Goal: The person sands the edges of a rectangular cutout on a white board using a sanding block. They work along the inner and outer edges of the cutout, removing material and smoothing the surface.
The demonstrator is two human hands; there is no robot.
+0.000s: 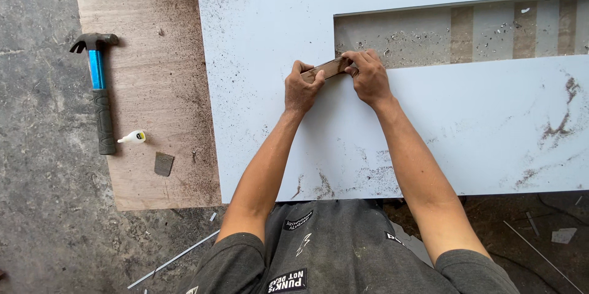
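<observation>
A small brown wooden block [329, 68], flat and oblong, lies tilted with its right end a little higher, at the lower left corner of the long rectangular cutout in the white laminated panel [429, 122]. It sits against the cutout's lower edge, with its left end on the white face and its right end reaching over the opening. The panel itself lies flat, dusted with dark sawdust and smudges, and the block's middle shows while both its ends are covered.
</observation>
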